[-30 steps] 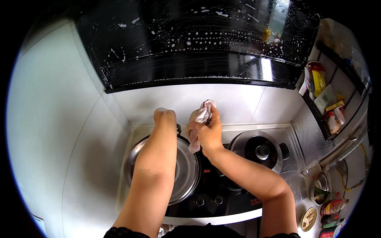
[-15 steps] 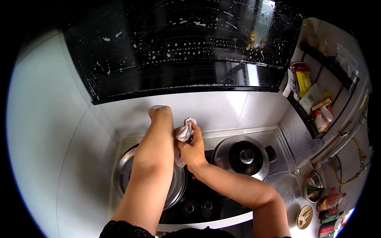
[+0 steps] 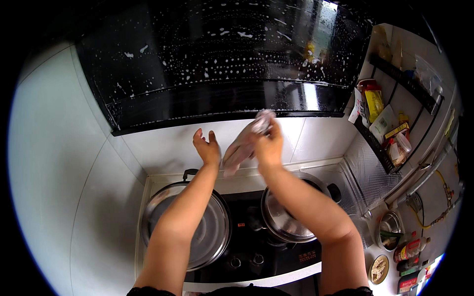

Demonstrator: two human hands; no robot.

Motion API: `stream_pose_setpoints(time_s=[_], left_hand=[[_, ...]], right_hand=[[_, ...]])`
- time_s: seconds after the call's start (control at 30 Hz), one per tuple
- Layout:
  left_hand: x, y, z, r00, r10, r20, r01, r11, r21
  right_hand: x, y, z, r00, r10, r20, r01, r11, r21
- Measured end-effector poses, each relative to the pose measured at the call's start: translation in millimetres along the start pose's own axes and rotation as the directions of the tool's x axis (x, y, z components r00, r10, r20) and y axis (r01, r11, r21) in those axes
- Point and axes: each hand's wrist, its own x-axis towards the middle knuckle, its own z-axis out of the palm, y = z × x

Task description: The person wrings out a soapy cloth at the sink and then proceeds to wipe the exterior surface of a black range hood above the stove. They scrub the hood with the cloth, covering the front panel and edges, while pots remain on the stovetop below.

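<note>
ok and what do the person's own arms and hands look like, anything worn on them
The left hand and right hand are ungloved, the right one blurred. The left forearm and right forearm are bare up to black sleeves, whose edges just show at the bottom of the picture.

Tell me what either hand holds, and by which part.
The right hand grips a pale cloth by its bunched upper end; the left hand holds nothing.
</note>
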Motion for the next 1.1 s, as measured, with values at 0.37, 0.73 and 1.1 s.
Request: stream_pose_setpoints(time_s=[0.37,0.73,1.1], left_hand=[[56.2,80.1,-85.8,0.789,-0.471,0.394,0.608,0.687,-0.397],[98.3,71.1,-91.8,0.755,-0.529,0.387,0.638,0.461,-0.616],[98.3,70.7,-117.8,0.772,-0.486,0.411,0.607,0.370,-0.703]], right_hand=[[112.4,90.2,22.3,0.648,-0.687,0.330,0.477,0.028,-0.879],[165.6,86.8,-73.8,0.481,-0.873,0.085,0.525,0.209,-0.825],[202.7,11.7,-150.2,0.949,0.148,-0.280,0.170,0.506,0.846]])
